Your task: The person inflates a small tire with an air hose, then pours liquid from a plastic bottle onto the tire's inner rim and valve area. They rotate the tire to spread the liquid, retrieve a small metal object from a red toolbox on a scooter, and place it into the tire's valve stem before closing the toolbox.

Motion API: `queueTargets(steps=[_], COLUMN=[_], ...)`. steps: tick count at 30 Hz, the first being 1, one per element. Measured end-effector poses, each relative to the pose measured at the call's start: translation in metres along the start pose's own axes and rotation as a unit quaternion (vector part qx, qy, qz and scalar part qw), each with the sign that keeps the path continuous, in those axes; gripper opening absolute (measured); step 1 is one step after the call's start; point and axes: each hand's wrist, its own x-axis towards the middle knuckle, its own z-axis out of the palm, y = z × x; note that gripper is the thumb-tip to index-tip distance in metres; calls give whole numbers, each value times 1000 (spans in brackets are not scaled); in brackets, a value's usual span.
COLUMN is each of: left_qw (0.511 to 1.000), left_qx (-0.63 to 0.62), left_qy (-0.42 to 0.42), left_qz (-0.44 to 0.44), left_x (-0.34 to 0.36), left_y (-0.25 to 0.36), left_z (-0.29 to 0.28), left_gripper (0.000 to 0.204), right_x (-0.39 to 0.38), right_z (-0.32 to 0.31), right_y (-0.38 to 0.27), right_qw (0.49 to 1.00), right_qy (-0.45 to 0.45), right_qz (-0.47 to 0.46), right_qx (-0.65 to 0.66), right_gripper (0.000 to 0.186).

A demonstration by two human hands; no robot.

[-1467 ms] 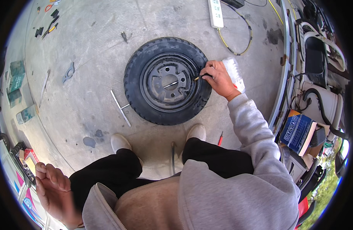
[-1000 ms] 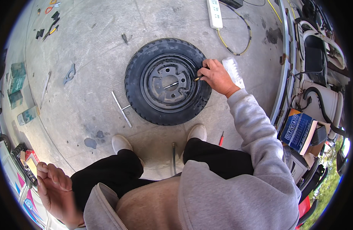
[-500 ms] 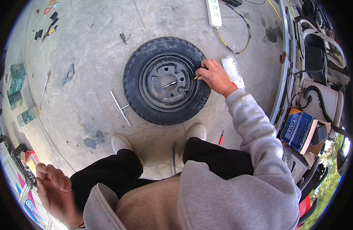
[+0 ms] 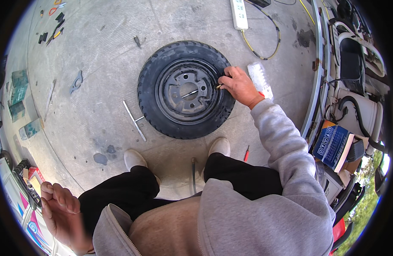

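Note:
A black tyre on a dark steel rim (image 4: 175, 87) lies flat on the floor in front of my feet. My right hand (image 4: 241, 87) reaches to the rim's right side, its fingers pinched on a small brass-coloured fitting (image 4: 218, 87) by the inner edge of the tyre. The fingers partly hide the fitting, so whether it is fixed to the rim I cannot tell. A thin silvery rod (image 4: 189, 94) shows in the rim's centre hole. Beside my left thigh, my left hand (image 4: 62, 213) is held up with nothing in it, the fingers loosely bent and apart.
A T-handled wrench (image 4: 134, 120) lies left of the tyre, grey pliers (image 4: 76, 82) farther left. Right of it are a clear plastic package (image 4: 259, 79) and a red-handled screwdriver (image 4: 247, 154). A white power strip (image 4: 238, 15) lies beyond. A metal rail (image 4: 314, 85) runs along the right.

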Motion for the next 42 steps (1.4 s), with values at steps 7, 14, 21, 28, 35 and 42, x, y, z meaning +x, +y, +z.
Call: queueTargets(steps=[7, 14, 21, 28, 35, 42], left_qw=[1000, 1000, 999, 999, 999, 999], left_qx=[5, 8, 20, 24, 28, 29], left_qy=[1, -8, -26, -33, -29, -16], left_qz=[2, 0, -9, -9, -9, -6], left_x=[2, 1, 4, 4, 5, 6], left_y=[0, 1, 1, 1, 1, 0], left_z=[0, -6, -8, -7, -6, -4], left_gripper=[25, 27, 29, 29, 29, 29], right_x=[1, 1, 0, -1, -4, -11], right_z=[5, 3, 5, 5, 14, 26], right_y=[4, 4, 9, 10, 7, -11], right_qw=[997, 997, 997, 994, 995, 993], right_qy=[2, -2, -23, 18, 15, 89], right_qz=[-60, -75, -68, -101, -81, -25], right_qx=[-44, -31, -22, -32, -57, -67], right_gripper=[17, 19, 18, 14, 16, 26])
